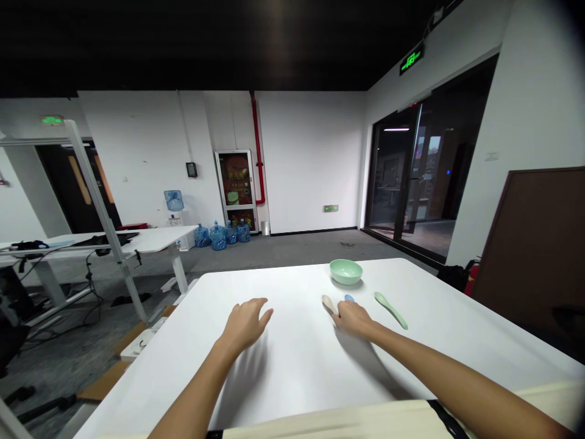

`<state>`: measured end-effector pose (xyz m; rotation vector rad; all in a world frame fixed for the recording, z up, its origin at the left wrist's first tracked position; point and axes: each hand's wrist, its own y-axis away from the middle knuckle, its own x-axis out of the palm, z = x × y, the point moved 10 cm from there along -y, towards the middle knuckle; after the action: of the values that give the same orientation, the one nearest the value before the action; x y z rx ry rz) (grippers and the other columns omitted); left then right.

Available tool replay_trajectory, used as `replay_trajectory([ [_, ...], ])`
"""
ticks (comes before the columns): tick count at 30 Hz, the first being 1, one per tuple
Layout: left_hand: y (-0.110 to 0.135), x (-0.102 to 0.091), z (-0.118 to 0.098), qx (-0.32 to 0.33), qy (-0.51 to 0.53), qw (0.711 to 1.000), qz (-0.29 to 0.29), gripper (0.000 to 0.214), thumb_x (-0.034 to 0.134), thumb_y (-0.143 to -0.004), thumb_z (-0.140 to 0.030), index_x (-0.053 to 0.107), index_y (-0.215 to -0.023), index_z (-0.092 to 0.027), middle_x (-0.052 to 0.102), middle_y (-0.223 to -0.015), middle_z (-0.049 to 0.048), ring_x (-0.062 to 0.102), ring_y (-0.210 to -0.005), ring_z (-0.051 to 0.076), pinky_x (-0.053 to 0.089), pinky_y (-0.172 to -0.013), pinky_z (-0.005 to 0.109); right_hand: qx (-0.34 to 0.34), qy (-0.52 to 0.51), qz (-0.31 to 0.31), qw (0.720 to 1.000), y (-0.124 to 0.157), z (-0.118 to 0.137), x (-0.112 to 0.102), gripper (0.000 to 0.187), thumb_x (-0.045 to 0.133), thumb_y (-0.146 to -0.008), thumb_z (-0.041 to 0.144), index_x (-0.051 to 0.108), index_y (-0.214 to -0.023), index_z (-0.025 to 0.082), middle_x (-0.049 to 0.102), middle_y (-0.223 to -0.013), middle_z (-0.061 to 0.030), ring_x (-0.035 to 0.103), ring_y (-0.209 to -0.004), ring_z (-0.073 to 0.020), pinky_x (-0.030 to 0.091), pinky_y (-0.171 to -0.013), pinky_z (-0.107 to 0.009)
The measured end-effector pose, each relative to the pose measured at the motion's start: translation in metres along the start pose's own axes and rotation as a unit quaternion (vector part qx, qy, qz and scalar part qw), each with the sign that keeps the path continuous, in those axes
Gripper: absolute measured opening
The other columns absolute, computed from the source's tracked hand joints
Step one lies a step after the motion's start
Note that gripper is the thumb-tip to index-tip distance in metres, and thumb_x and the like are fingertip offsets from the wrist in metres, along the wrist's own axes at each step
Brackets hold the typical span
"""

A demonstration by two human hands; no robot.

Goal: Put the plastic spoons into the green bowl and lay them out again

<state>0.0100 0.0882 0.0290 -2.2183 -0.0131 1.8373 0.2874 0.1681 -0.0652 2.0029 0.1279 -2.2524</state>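
My right hand [354, 318] is low over the white table, its fingers closed at the handle of a beige spoon [328, 302]. Part of that handle is hidden behind the fingers. The bowl end of a blue spoon [349, 298] peeks out just beyond my knuckles, the rest covered by the hand. To the right lies a green spoon [391, 310], slanting toward me. A light green bowl [346, 272] stands upright behind the spoons. My left hand [248, 321] hovers over the left part of the table, thumb and fingers apart, holding nothing.
The white table [292, 353] has its far edge just behind the bowl. Cardboard and white boxes [137, 344] sit on the floor at its left. Another desk [150, 241] with cables stands further left. A brown board [534, 244] leans at the right.
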Motion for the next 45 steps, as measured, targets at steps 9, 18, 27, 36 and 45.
replay_trajectory([
  [9,0.000,-0.003,-0.001,0.005,-0.001,1.000,-0.008,0.049,0.036,-0.096,-0.048,0.057,-0.131,-0.022,0.062,-0.134,0.0084,0.058,-0.121,0.026,0.042,-0.100,0.040,0.015,0.000,-0.035,0.999,-0.003,-0.008,-0.029,0.035,0.041,-0.092,0.036,0.067,-0.084,0.014,0.069,-0.089,-0.0136,0.065,-0.080,-0.0226,0.037,-0.063,-0.027],
  [18,0.002,-0.003,0.001,-0.003,0.001,1.000,-0.002,0.050,0.036,-0.095,-0.049,0.057,-0.132,-0.022,0.061,-0.136,0.0081,0.057,-0.122,0.027,0.041,-0.100,0.040,0.063,0.015,-0.078,0.995,-0.030,-0.047,-0.070,0.032,0.043,-0.091,0.037,0.067,-0.087,0.016,0.068,-0.092,-0.0132,0.064,-0.084,-0.0242,0.040,-0.068,-0.029],
  [27,-0.003,0.000,0.003,-0.015,0.002,1.000,-0.001,0.050,0.035,-0.096,-0.050,0.057,-0.132,-0.023,0.061,-0.136,0.0072,0.057,-0.122,0.026,0.041,-0.102,0.040,0.111,0.021,-0.093,0.989,-0.069,-0.089,-0.086,0.029,0.046,-0.090,0.033,0.067,-0.095,0.014,0.067,-0.105,-0.0162,0.065,-0.094,-0.0275,0.043,-0.073,-0.032],
  [36,-0.011,0.007,0.010,-0.027,0.005,1.000,0.006,0.050,0.034,-0.095,-0.050,0.057,-0.132,-0.024,0.061,-0.136,0.0065,0.058,-0.121,0.026,0.041,-0.102,0.040,0.133,0.011,-0.074,0.988,-0.109,-0.115,-0.074,0.033,0.047,-0.088,0.031,0.068,-0.104,0.012,0.067,-0.106,-0.0202,0.065,-0.097,-0.0280,0.045,-0.074,-0.033],
  [45,-0.017,0.011,0.011,-0.025,0.002,1.000,0.010,0.050,0.034,-0.096,-0.049,0.056,-0.132,-0.024,0.061,-0.135,0.0063,0.057,-0.121,0.026,0.040,-0.102,0.040,0.136,0.007,-0.061,0.989,-0.134,-0.124,-0.061,0.033,0.052,-0.086,0.033,0.067,-0.105,0.011,0.065,-0.111,-0.0218,0.065,-0.099,-0.0318,0.046,-0.073,-0.034],
])
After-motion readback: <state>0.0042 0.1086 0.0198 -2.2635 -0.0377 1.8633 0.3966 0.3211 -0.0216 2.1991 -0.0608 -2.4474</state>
